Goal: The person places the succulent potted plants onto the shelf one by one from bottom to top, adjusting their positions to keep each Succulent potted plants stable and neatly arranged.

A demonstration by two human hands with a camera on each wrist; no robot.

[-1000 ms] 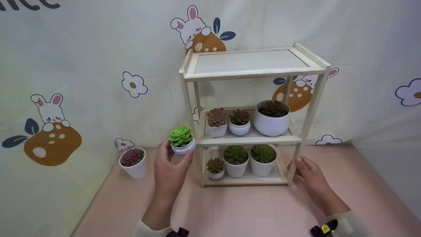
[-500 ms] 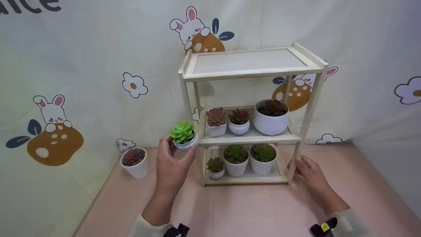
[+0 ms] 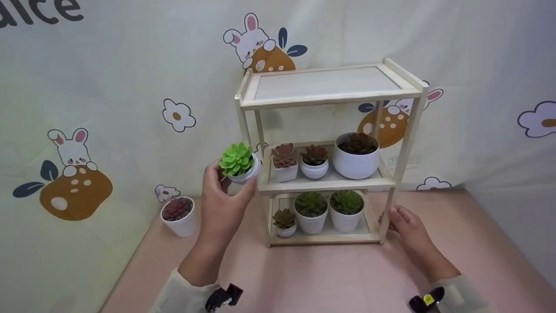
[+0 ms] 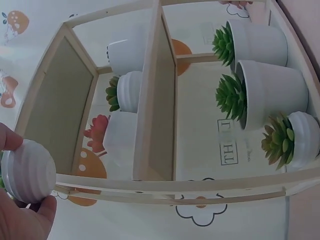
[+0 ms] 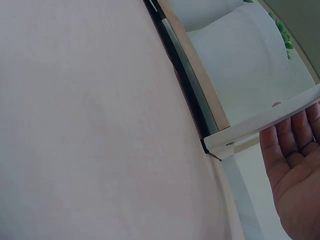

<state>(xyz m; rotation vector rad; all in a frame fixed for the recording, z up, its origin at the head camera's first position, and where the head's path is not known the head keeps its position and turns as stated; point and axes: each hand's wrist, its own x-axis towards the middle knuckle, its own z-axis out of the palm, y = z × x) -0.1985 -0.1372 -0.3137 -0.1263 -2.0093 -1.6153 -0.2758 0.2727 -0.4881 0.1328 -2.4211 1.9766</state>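
My left hand (image 3: 223,200) pinches a small ridged white pot with a bright green succulent (image 3: 236,161), held up off the table beside the shelf's left front post. In the left wrist view the white pot (image 4: 31,170) sits between thumb and fingers, its plant mostly hidden. At the lower right, my right hand (image 3: 410,230) grips the right front post of the wooden shelf (image 3: 330,187). The right wrist view has its fingers (image 5: 287,135) reaching behind that post (image 5: 270,120).
The middle tier bears a pink succulent (image 3: 285,163), a small brownish one (image 3: 314,161) and a wide white pot (image 3: 356,161). Below stand a tiny succulent (image 3: 285,222) and two green ones (image 3: 311,213). A red succulent (image 3: 179,217) stands on the pink table (image 3: 325,278) at left.
My left hand has risen with the green succulent, from just below the middle tier's front edge to above it. My right hand stays on the post.
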